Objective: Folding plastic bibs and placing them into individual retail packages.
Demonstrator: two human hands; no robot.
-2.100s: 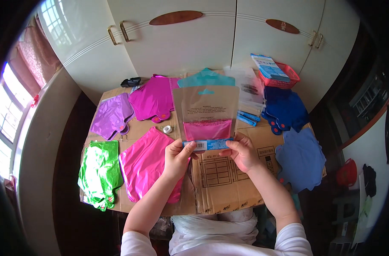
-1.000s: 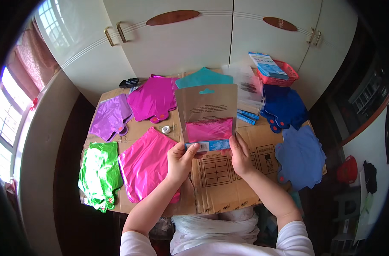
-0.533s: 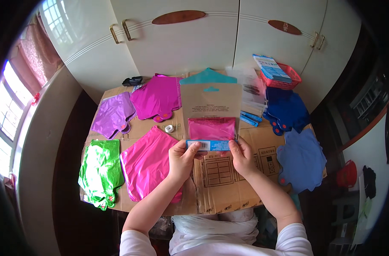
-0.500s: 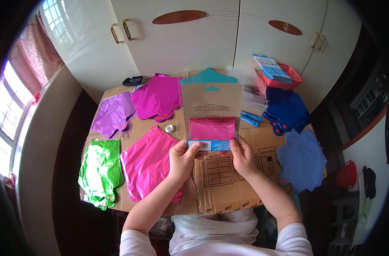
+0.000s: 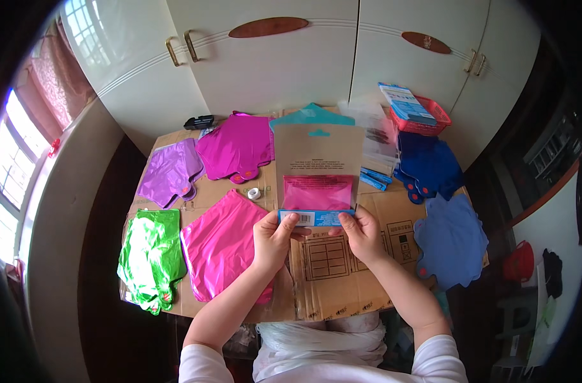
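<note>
I hold a flat balloon packet (image 5: pixel 317 172) upright in front of me: brown card back with a hanging hole, a pink foil balloon showing through its lower window, a blue strip along the bottom. My left hand (image 5: pixel 273 239) pinches the bottom left corner and my right hand (image 5: pixel 362 234) pinches the bottom right. Below it lies flattened cardboard (image 5: pixel 342 268) that covers the table.
Flat foil balloons lie around: green (image 5: pixel 149 258), pink (image 5: pixel 222 242), purple (image 5: pixel 169 172), magenta (image 5: pixel 236 147), teal (image 5: pixel 312 116), dark blue (image 5: pixel 431 166) and lighter blue (image 5: pixel 452 239). A small tape roll (image 5: pixel 254 193), a red basket (image 5: pixel 425 118) with packets, white cupboard doors behind.
The packet has shifted slightly and now stands straighter, facing me more squarely. Both hands keep their grip on its bottom edge.
</note>
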